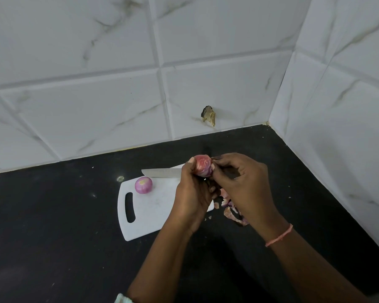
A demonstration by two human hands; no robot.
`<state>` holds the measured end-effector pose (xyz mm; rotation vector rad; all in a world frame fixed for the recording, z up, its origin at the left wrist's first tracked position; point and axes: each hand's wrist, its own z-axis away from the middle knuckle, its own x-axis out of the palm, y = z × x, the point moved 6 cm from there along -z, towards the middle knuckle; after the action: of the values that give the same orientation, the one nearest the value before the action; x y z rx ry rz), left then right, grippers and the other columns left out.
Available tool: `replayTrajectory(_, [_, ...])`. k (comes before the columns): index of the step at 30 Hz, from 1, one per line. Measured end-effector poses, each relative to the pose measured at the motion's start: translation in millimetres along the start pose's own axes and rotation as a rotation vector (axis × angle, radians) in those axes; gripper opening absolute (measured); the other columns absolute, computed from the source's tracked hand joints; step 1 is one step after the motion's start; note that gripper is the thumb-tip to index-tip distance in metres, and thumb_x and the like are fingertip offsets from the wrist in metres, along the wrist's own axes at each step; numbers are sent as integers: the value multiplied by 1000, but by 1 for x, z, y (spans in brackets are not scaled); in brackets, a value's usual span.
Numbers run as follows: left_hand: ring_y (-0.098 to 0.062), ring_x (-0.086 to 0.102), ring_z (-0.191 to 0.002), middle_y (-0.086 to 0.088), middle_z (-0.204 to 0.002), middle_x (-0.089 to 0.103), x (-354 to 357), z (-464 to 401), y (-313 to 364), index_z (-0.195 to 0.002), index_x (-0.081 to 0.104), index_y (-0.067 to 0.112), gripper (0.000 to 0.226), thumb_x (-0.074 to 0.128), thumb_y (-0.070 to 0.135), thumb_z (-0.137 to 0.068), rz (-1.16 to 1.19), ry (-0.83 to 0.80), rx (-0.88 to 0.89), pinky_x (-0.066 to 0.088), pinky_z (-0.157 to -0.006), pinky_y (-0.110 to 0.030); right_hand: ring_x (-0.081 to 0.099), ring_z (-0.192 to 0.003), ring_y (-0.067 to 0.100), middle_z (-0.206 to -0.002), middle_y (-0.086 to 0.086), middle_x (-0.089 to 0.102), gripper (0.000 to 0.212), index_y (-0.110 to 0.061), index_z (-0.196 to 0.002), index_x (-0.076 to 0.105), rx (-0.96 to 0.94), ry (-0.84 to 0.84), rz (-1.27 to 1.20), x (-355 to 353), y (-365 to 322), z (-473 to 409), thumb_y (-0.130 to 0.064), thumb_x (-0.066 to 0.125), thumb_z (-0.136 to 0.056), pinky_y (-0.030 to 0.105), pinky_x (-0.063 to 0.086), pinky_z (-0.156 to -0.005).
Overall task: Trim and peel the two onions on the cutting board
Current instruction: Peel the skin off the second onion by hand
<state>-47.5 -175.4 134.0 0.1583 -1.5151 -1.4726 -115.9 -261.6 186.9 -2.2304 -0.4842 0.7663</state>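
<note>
Head view: reddish half-peeled onion in left hand.

Knife handle hidden behind left hand; right hand covers part of peels; board right edge occluded.

In front of me a black counter runs into a corner where two walls of white marble-veined tiles meet. A chipped hole breaks one tile low on the back wall, just above the counter's far edge. Pale specks dot the counter, under soft, even light.
</note>
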Motion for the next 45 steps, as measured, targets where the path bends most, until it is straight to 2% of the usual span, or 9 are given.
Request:
replayTrajectory(8, [-10,67,-67,-6,-82,72,-2,-2,-2,-102,65,12,50,24,40,-106,17,16,6,52,-60,-22,67,-79,10,-86,0,72,8,-7,-87,74,-35,-97,85,4,-1,-8,-11,75,-81,28,58,-72])
replayTrajectory(14, [-12,39,-54,-9,-76,51,-3,-4,-3,-96,63,10,50,27,44,-102,128,15,-15,36,-54,-26,66,-76,11,-82,-1,69,5,-6,-80,71,-32,-97,16,3,3,-13,-4,73,-76,29,57,-69])
replayTrajectory(20, [-10,46,-51,-7,-77,56,1,-2,-6,-82,75,18,59,34,55,-99,216,-36,-78,39,-48,-23,66,-78,11,-83,-3,68,6,-8,-81,71,31,-71,-26,2,10,-9,-6,73,-77,28,58,-70])
replayTrajectory(24, [-15,65,-78,-10,-99,67,4,0,-9,-105,70,13,31,59,38,-91,314,-7,-111,54,-59,-25,67,-82,9,-85,-4,70,7,-10,-87,74,98,-43,-86,-2,15,-6,-6,73,-81,17,54,-74])
replayTrajectory(26, [-23,63,-104,-13,-113,66,1,-3,-12,-114,65,13,35,63,36,-87,361,32,-121,58,-72,-29,67,-83,6,-86,-6,71,8,-13,-92,75,149,-47,-110,-2,18,-3,-9,72,-85,12,52,-74])
replayTrajectory(28, [-26,62,-111,-13,-115,67,0,-5,-14,-119,65,15,39,62,39,-87,359,48,-117,59,-81,-32,68,-86,6,-90,-6,72,10,-14,-97,74,211,-56,-193,0,21,1,-15,69,-88,14,52,-74])
replayTrajectory(33, [-20,70,-95,-16,-107,71,-4,-7,-11,-109,68,3,45,61,40,-84,275,61,-69,58,-76,-25,68,-98,11,-104,-7,71,32,-14,-108,72,209,-85,-267,3,20,4,-14,80,-76,22,55,-85])
replayTrajectory(39, [-12,68,-75,-10,-87,72,-5,-10,-12,-99,69,4,42,62,40,-79,243,71,-57,58,-74,-20,70,-95,10,-99,-1,74,22,-8,-102,74,272,11,-356,-2,28,2,-6,75,-80,21,55,-84])
replayTrajectory(45, [-15,68,-77,-15,-96,71,-10,-12,-18,-112,65,0,54,66,43,-78,275,78,-130,60,-77,-24,70,-85,12,-91,3,71,10,-8,-93,74,301,57,-328,-7,35,-1,-8,74,-83,22,57,-74])
